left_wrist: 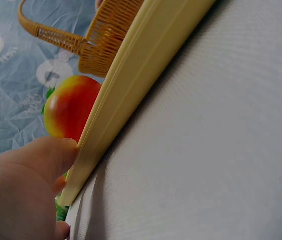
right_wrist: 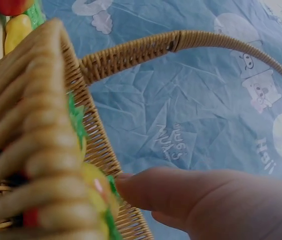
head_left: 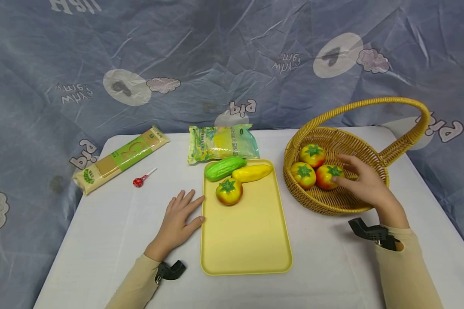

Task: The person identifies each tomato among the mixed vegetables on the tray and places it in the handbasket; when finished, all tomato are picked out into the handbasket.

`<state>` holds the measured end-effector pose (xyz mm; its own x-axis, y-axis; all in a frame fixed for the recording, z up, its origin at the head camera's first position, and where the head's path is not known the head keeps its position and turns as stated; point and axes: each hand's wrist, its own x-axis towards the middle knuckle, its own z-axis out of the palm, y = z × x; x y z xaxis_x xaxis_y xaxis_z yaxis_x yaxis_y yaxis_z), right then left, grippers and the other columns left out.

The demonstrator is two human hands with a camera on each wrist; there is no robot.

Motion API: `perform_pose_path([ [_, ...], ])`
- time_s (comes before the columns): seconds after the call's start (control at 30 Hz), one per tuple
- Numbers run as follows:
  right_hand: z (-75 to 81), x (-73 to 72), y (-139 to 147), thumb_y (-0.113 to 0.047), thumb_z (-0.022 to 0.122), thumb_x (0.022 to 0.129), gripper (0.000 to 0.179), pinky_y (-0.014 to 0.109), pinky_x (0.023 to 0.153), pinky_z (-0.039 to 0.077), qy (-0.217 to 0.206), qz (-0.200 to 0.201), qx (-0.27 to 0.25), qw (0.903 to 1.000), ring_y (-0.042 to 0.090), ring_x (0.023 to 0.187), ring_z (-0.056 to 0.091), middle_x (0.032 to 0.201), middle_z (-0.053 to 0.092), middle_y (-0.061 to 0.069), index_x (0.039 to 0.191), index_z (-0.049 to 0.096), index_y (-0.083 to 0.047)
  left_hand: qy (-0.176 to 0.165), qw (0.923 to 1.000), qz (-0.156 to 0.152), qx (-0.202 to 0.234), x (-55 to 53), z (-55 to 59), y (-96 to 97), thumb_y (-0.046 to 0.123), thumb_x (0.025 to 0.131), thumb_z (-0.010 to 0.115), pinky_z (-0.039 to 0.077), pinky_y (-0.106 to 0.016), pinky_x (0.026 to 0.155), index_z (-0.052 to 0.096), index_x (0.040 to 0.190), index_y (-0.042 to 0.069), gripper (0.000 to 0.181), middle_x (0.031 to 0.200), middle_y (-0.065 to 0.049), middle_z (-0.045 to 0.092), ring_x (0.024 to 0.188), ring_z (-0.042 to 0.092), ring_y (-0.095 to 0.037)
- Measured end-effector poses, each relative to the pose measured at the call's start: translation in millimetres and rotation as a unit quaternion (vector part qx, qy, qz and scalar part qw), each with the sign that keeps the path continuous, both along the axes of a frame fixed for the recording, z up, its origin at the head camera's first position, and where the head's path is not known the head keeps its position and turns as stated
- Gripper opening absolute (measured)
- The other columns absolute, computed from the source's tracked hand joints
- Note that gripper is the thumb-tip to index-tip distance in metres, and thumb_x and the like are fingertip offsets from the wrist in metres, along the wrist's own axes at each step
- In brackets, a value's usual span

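Note:
My right hand [head_left: 361, 180] reaches into a wicker basket [head_left: 332, 210], its thumb at a red-and-yellow tomato [head_left: 328, 177] with a green leafy top. The fingers are spread and not wrapped round it. Two more tomatoes, one at the back [head_left: 312, 154] and one at the left [head_left: 301, 175], lie beside it. My left hand [head_left: 179, 221] lies with fingers spread along the left edge of a yellow tray [head_left: 247, 244]; in the left wrist view its thumb [left_wrist: 56, 155] touches the tray's rim [left_wrist: 126, 95]. On the tray sit a tomato [head_left: 229, 193], a bumpy green gourd [head_left: 225, 168] and a smooth yellow elongated vegetable [head_left: 252, 173].
Behind the tray lies a green-yellow packet [head_left: 224, 143]. A long tan-and-green packet [head_left: 121, 159] and a red lollipop [head_left: 139, 181] are at the left of the white table [head_left: 112, 244]. The basket's tall handle [head_left: 365, 103] arches over its bowl. A printed grey-blue cloth hangs behind.

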<state>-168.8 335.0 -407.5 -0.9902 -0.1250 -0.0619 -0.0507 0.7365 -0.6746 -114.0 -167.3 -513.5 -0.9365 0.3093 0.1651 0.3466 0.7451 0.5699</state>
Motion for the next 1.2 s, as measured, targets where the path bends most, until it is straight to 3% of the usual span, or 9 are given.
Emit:
perform_pose_path([
  [0.1, 4.5, 3.4, -1.6, -0.020, 0.067, 0.097, 0.067, 0.078, 0.100, 0.038, 0.022, -0.001, -0.009, 0.9997, 0.063, 0.135, 0.040, 0.155, 0.040, 0.032, 0.155, 0.037, -0.002, -0.002, 1.0000, 0.000, 0.001, 0.3, 1.0, 0.0, 0.032, 0.093, 0.070, 0.017, -0.071, 0.120, 0.059, 0.145, 0.019, 0.055, 0.159, -0.019, 0.044, 0.153, 0.027, -0.049],
  [0.23, 10.3, 8.0, -8.5, -0.016, 0.067, 0.097, 0.064, 0.026, 0.101, 0.053, 0.048, 0.005, -0.021, 0.9986, 0.057, 0.135, 0.043, 0.154, 0.044, 0.029, 0.154, 0.040, -0.002, -0.002, 1.0000, 0.000, 0.002, 0.4, 1.7, 0.1, 0.032, 0.093, 0.070, 0.017, -0.071, 0.120, 0.059, 0.145, 0.019, 0.054, 0.159, -0.019, 0.045, 0.153, 0.027, -0.049],
  [0.33, 13.6, 12.2, -16.1, -0.012, 0.068, 0.096, 0.061, -0.004, 0.082, 0.037, 0.066, 0.013, -0.024, 0.9975, 0.052, 0.133, 0.046, 0.151, 0.047, 0.028, 0.151, 0.044, -0.002, 0.001, 1.0000, 0.000, 0.002, 0.3, 1.1, 0.4, 0.032, 0.093, 0.070, 0.017, -0.071, 0.120, 0.059, 0.145, 0.018, 0.055, 0.159, -0.019, 0.045, 0.153, 0.027, -0.050],
  [0.43, 17.0, 17.5, -25.3, -0.010, 0.069, 0.095, 0.058, -0.004, 0.083, 0.038, 0.081, 0.020, -0.028, 0.9962, 0.042, 0.132, 0.049, 0.148, 0.051, 0.027, 0.148, 0.048, -0.003, 0.002, 1.0000, -0.001, 0.003, 0.2, 0.9, 0.4, 0.032, 0.093, 0.071, 0.017, -0.072, 0.120, 0.060, 0.145, 0.018, 0.055, 0.159, -0.019, 0.045, 0.152, 0.027, -0.050],
  [0.53, 18.9, 22.7, -35.5, -0.007, 0.070, 0.094, 0.054, -0.002, 0.086, 0.041, 0.100, 0.026, -0.037, 0.9939, 0.013, 0.128, 0.055, 0.143, 0.057, 0.022, 0.144, 0.053, -0.004, 0.002, 1.0000, -0.002, 0.003, 0.0, 0.7, 0.1, 0.032, 0.093, 0.070, 0.017, -0.071, 0.120, 0.059, 0.145, 0.018, 0.055, 0.159, -0.019, 0.045, 0.153, 0.027, -0.049],
  [0.67, 19.8, 28.4, -49.9, 0.000, 0.072, 0.090, 0.047, 0.001, 0.087, 0.046, 0.148, 0.049, -0.069, 0.9854, -0.016, 0.113, 0.053, 0.132, 0.065, -0.005, 0.136, 0.061, -0.002, 0.000, 1.0000, -0.002, 0.001, -0.3, 0.3, -0.3, 0.032, 0.093, 0.070, 0.017, -0.071, 0.120, 0.059, 0.145, 0.019, 0.055, 0.159, -0.019, 0.044, 0.153, 0.026, -0.049],
  [0.83, 19.9, 32.7, -67.5, 0.010, 0.070, 0.086, 0.040, 0.006, 0.083, 0.051, 0.198, 0.096, -0.104, 0.9700, -0.013, 0.102, 0.061, 0.119, 0.063, -0.029, 0.125, 0.067, 0.002, -0.001, 1.0000, -0.002, 0.000, -0.8, 0.6, -0.4, 0.032, 0.093, 0.070, 0.016, -0.071, 0.120, 0.059, 0.146, 0.019, 0.055, 0.160, -0.019, 0.044, 0.153, 0.026, -0.049],
  [1.03, 12.0, 33.1, -93.0, 0.001, 0.072, 0.090, 0.037, 0.015, 0.079, 0.057, 0.153, 0.152, -0.090, 0.9723, -0.002, 0.094, 0.068, 0.120, 0.073, 0.010, 0.126, 0.068, -0.002, -0.004, 1.0000, -0.001, 0.003, 0.0, 2.2, -1.2, 0.032, 0.093, 0.070, 0.016, -0.071, 0.121, 0.059, 0.145, 0.019, 0.055, 0.159, -0.019, 0.044, 0.153, 0.026, -0.049],
  [1.2, 7.7, 36.7, -117.1, 0.000, 0.077, 0.086, 0.042, 0.029, 0.077, 0.062, 0.165, 0.209, -0.084, 0.9603, 0.006, 0.098, 0.068, 0.126, 0.071, 0.013, 0.127, 0.068, -0.005, -0.007, 1.0000, -0.004, -0.001, -0.2, 2.7, -1.3, 0.033, 0.094, 0.069, 0.016, -0.071, 0.121, 0.058, 0.146, 0.019, 0.055, 0.160, -0.019, 0.043, 0.153, 0.026, -0.048],
])
